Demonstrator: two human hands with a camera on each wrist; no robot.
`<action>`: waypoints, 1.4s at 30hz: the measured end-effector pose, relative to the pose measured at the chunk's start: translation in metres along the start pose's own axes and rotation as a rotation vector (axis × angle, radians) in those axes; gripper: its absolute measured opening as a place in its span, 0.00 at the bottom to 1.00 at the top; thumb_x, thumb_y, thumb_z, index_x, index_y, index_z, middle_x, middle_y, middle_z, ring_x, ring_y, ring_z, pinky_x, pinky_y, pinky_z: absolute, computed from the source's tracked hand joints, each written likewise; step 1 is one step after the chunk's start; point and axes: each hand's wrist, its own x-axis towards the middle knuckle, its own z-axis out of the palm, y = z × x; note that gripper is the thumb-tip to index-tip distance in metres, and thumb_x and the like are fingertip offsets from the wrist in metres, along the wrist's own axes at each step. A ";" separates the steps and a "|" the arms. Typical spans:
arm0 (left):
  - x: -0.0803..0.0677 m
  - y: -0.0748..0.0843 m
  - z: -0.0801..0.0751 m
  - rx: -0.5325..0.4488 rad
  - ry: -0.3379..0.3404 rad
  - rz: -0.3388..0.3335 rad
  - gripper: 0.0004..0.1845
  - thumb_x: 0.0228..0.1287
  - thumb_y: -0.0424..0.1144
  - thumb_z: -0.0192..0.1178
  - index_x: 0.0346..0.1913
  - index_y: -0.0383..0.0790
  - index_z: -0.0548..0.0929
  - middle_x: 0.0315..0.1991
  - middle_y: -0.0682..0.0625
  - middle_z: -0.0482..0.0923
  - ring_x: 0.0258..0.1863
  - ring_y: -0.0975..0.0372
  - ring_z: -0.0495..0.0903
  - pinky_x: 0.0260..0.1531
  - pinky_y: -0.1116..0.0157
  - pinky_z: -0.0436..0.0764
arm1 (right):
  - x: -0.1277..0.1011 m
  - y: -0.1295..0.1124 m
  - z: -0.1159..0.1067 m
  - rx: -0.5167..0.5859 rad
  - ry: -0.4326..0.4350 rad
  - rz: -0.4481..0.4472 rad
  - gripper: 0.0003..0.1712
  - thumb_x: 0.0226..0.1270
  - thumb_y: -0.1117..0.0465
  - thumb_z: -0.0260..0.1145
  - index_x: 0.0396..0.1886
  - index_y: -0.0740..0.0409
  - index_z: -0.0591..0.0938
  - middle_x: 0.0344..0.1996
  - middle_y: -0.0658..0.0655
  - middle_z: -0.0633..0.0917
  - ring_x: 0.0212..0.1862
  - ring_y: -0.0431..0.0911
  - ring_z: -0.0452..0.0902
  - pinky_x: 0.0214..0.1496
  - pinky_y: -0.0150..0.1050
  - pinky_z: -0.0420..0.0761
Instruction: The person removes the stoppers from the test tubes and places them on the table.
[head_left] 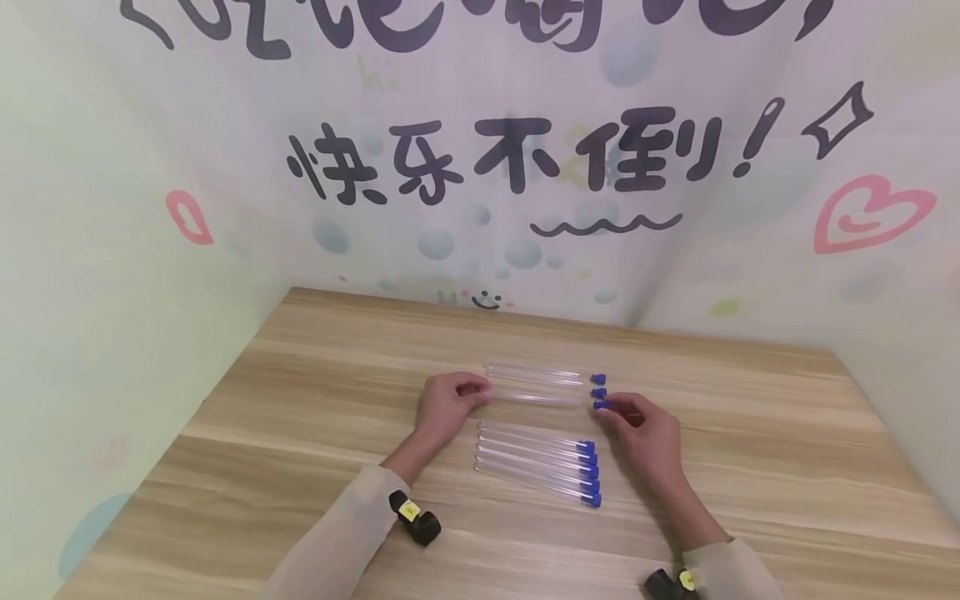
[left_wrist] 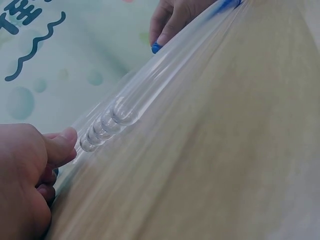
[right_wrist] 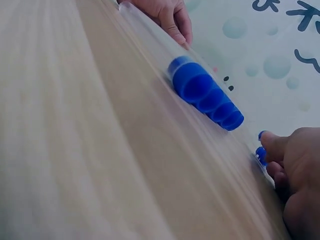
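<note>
The left hand pinches the rounded end of a clear test tube that has no cap on it. Between the thumb and fingers of the right hand is a small blue cap, close to the tube's open end but apart from it. Two more uncapped tubes lie just beyond, with two loose blue caps to their right. Nearer the body, several capped test tubes lie side by side, their blue caps pointing right. The left fingertips are partly hidden in the left wrist view.
The wood-grain table reaches back to a printed cloth with dark lettering. Another pale cloth hangs along the left side. A black wrist camera sits on the left sleeve, and another on the right.
</note>
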 end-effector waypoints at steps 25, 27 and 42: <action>0.005 0.003 0.005 0.035 -0.017 0.060 0.09 0.50 0.35 0.73 0.35 0.43 0.87 0.34 0.54 0.83 0.32 0.64 0.80 0.36 0.65 0.79 | 0.008 0.001 -0.005 -0.101 -0.040 -0.079 0.11 0.60 0.59 0.71 0.42 0.55 0.85 0.33 0.50 0.85 0.34 0.42 0.77 0.36 0.33 0.76; 0.005 0.003 0.006 0.043 -0.026 0.069 0.08 0.50 0.34 0.73 0.35 0.43 0.87 0.33 0.53 0.83 0.32 0.64 0.80 0.35 0.66 0.79 | 0.008 0.002 -0.006 -0.094 -0.030 -0.081 0.12 0.59 0.60 0.72 0.42 0.56 0.84 0.32 0.50 0.84 0.34 0.43 0.77 0.35 0.32 0.76; 0.002 0.001 0.006 0.070 -0.038 0.080 0.11 0.50 0.33 0.73 0.38 0.42 0.87 0.30 0.54 0.79 0.32 0.64 0.76 0.35 0.64 0.76 | 0.004 0.004 -0.002 -0.011 0.018 -0.088 0.25 0.57 0.63 0.73 0.55 0.54 0.78 0.29 0.51 0.79 0.32 0.43 0.74 0.34 0.26 0.74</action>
